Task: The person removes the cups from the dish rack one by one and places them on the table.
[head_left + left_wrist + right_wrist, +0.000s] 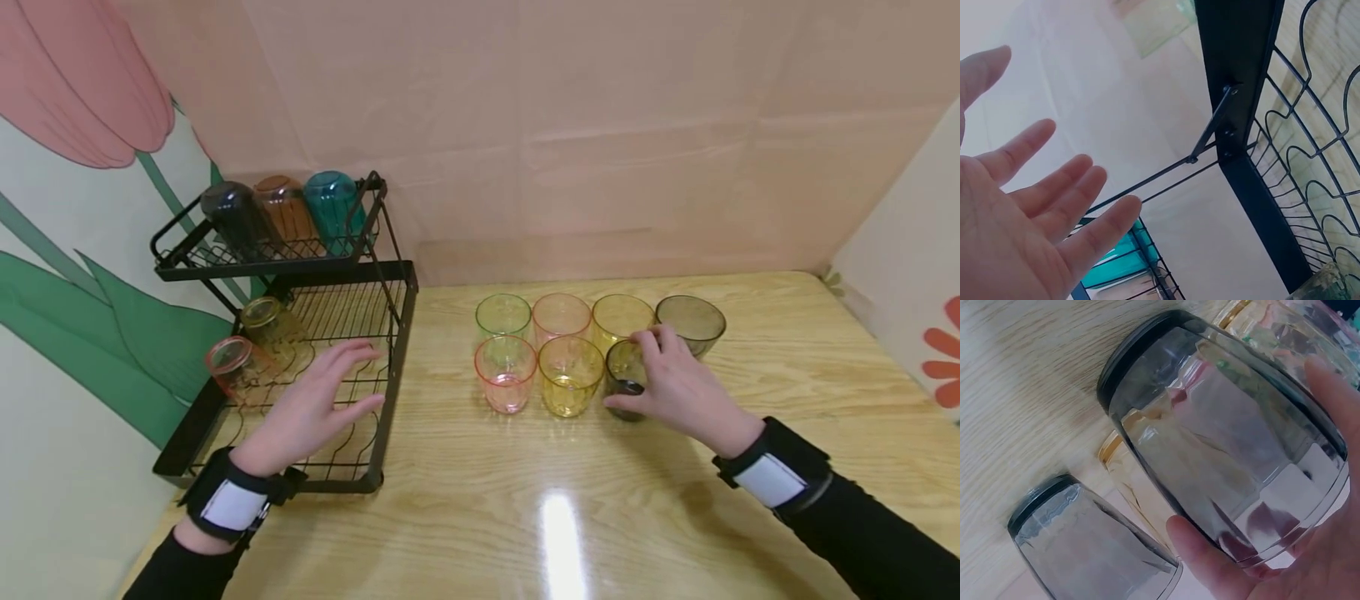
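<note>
Pale wood-grain counter (465,500) before a dull pink sheet (600,125); two rows of tinted glass tumblers (507,387).
Right hand (678,387) grips, thumb opposite fingers, a smoky grey, see-through, faceted glass tumbler (1222,444) with a thick dark base, at the front row's right end; left hand (303,408), spread loosely and gripping nothing, hovers above a black metal two-tier rack (397,375).

The smoked glasses (1229,437) are tinted grey; yellow glasses (567,392), pink glasses (507,392) and a green glass (502,317) are also seen. Pale wood grain is shown by the table (465,533). The rack (1241,50) is coloured black; above, a teal glass (330,204), a brown glass (287,212) and a perhaps black-tinted glass (236,218) are displayed.
</note>
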Action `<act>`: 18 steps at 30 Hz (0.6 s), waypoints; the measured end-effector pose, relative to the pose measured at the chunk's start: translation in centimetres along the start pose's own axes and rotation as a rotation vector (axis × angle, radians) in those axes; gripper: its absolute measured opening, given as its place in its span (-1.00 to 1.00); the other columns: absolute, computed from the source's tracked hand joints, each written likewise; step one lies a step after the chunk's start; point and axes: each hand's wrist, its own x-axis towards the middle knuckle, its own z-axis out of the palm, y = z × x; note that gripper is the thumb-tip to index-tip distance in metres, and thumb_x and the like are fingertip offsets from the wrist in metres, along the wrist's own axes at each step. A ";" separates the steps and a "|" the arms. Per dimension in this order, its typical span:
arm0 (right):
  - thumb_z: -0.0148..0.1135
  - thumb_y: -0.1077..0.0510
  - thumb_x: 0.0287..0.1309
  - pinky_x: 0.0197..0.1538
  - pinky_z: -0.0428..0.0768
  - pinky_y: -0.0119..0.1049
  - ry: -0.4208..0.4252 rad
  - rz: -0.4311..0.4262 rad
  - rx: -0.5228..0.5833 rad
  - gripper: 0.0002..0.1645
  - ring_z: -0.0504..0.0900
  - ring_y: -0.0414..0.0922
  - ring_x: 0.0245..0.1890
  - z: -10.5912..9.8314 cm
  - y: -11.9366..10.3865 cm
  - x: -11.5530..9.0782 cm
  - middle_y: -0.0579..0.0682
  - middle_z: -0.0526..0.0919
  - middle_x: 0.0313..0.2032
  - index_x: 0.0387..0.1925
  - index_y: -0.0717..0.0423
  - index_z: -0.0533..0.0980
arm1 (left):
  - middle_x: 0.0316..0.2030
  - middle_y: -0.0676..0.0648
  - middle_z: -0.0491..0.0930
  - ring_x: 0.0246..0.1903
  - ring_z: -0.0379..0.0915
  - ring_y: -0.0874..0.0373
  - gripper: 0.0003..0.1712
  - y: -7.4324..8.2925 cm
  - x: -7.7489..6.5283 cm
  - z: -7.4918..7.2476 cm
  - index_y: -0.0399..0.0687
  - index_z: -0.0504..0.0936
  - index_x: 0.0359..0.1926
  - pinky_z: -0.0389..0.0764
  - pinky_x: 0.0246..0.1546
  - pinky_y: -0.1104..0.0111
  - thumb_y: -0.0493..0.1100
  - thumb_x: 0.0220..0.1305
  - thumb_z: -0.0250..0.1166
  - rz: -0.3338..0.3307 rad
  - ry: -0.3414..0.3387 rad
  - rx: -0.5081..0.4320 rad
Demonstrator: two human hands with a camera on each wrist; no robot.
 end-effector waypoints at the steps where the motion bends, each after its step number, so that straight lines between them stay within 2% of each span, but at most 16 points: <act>1: 0.59 -0.23 -0.25 -0.64 0.47 -0.21 0.003 -0.001 -0.002 0.07 0.39 0.18 -0.32 0.0 0.0 0.0 0.31 0.28 -0.14 0.09 0.37 0.29 | 0.29 -0.20 0.29 0.27 0.22 -0.12 -0.38 -0.1 -0.1 0.0 -0.15 0.40 0.26 0.43 0.11 -0.04 0.03 0.29 0.32 0.003 -0.002 0.001; 7: 0.53 -0.33 -0.22 -0.36 0.53 0.10 -0.043 0.000 -0.026 0.16 0.41 0.29 -0.17 -1.0 0.1 0.1 0.38 0.33 -0.07 0.18 0.38 0.27 | 0.27 -0.25 0.33 0.25 0.26 -0.18 -0.39 -0.8 -0.3 -0.2 -0.21 0.41 0.25 0.41 0.12 -0.07 0.00 0.29 0.32 -0.022 -0.050 -0.001; 9: 0.53 -0.34 -0.23 -0.30 0.50 0.17 -0.031 -0.007 -0.028 0.17 0.42 0.31 -0.12 -1.8 0.1 0.1 0.38 0.37 -0.07 0.20 0.37 0.28 | 0.26 -0.25 0.34 0.24 0.27 -0.18 -0.40 -1.3 -0.3 -0.8 -0.19 0.39 0.26 0.41 0.11 -0.07 0.01 0.32 0.30 -0.060 -0.089 -0.010; 12: 0.52 -0.31 -0.19 -0.34 0.51 0.17 0.005 -0.018 -0.021 0.12 0.43 0.29 -0.08 -3.0 0.2 0.1 0.35 0.41 -0.04 0.21 0.34 0.31 | 0.27 -0.27 0.32 0.25 0.24 -0.23 -0.37 -2.3 -0.2 -2.1 -0.17 0.35 0.29 0.39 0.11 -0.12 0.07 0.36 0.23 -0.140 -0.151 -0.010; 15: 0.45 -0.31 -0.08 -0.34 0.51 0.20 -0.001 -0.023 -0.008 0.05 0.41 0.29 0.01 -3.9 0.1 0.1 0.31 0.40 0.07 0.24 0.29 0.31 | 0.31 -0.35 0.23 0.28 0.12 -0.34 -0.19 -3.7 -0.1 -3.7 -0.21 0.29 0.36 0.30 0.12 -0.23 0.23 0.32 0.21 -0.221 -0.200 0.042; 18: 0.37 -0.32 0.03 -0.28 0.49 0.25 -0.028 -0.028 0.023 -0.01 0.37 0.28 0.07 -4.1 -0.1 0.1 0.27 0.38 0.14 0.28 0.23 0.29 | 0.38 -0.43 0.06 0.31 -0.05 -0.46 0.04 -5.6 0.0 -5.0 -0.25 0.16 0.43 0.15 0.15 -0.33 0.37 0.20 0.23 -0.292 -0.230 0.134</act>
